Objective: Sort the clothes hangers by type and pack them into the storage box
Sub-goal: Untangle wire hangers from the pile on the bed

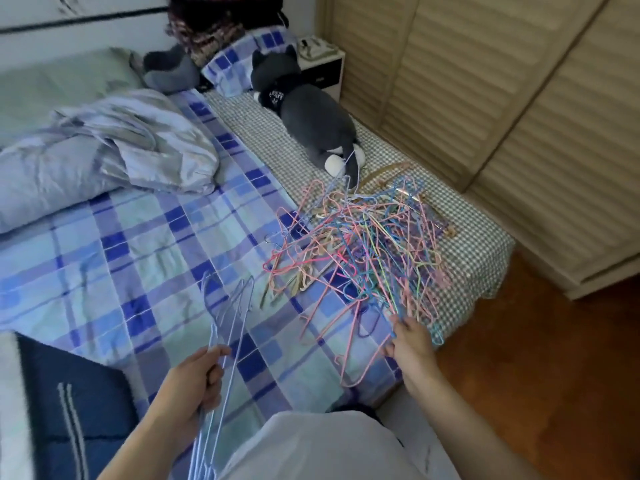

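A tangled pile of thin wire hangers point(360, 251) in pink, blue, green and purple lies on the bed's near right corner. A few wooden hangers point(391, 178) show at the pile's far edge. My left hand point(194, 386) grips a bundle of pale blue wire hangers point(228, 323), hooks pointing away over the bed. My right hand point(412, 348) reaches into the pile's near edge and pinches a blue hanger wire there. No storage box is in view.
A grey plush cat point(311, 116) lies beyond the pile on the checked sheet. A crumpled duvet point(104, 157) covers the bed's left. A dark blue cushion point(72, 403) sits near left. Louvred wardrobe doors point(519, 109) and a wooden floor point(554, 375) lie to the right.
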A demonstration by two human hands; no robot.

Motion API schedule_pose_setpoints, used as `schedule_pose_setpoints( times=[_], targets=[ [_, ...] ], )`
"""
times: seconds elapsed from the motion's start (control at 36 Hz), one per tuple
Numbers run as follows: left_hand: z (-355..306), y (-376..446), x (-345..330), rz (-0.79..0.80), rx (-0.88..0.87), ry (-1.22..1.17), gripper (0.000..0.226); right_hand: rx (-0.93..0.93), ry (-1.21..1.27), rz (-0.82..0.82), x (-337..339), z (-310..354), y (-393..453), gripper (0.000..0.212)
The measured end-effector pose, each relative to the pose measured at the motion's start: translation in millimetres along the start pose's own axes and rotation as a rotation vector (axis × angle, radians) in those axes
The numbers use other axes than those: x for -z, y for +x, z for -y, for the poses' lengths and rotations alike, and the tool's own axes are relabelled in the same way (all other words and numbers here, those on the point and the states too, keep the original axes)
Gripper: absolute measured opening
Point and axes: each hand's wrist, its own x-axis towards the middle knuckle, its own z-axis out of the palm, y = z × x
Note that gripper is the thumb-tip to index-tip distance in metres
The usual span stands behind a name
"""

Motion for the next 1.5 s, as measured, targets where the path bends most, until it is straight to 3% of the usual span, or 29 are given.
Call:
schedule_pose_setpoints(
  times=[0.17,0.42,0.61,0.75,0.83,0.89,1.0,1.11,1.25,1.33,1.5],
  targets=[
    [-18,-6,16,0.025,-0.087,-0.055,0.019,0.219,0.057,0.091,-20,75,-44,0.023],
    [-54,-1,47,-0.058,-0.206,-0.105,0.019,0.634,-0.490,0.241,-75,132,-62,0.028],
    [-37,10,79,-0.249,-0.149,-0.161,0.013,0.418,-1.042,0.326,-120,68,-33,0.019],
    [-10,7,94,-0.287,0.022,-0.214,0.020,0.161,-1.000,0.437,-137,41,-9,0.014],
    [3,5,102,-0.280,0.086,-0.226,0.019,0.119,-0.973,0.364,-146,44,-1,0.014],
    [10,5,107,-0.289,0.098,-0.255,0.019,0.100,-1.022,0.326,-151,49,4,0.027],
    [15,0,109,-0.285,0.075,-0.302,0.015,-0.030,-0.698,0.345,-157,70,-9,0.021],
    [9,-2,104,-0.298,0.042,-0.298,0.014,-0.386,0.036,0.315,-151,72,-5,0.029],
    [-8,-3,93,-0.289,-0.026,-0.271,0.016,-0.669,0.541,0.330,-123,76,-4,0.022],
    [-17,-2,88,-0.274,-0.051,-0.260,0.018,-0.706,0.668,0.456,-111,69,-3,0.019],
    [-27,5,84,-0.245,-0.074,-0.247,0.023,-0.681,0.624,0.663,-90,53,0,0.032]
  ],
)
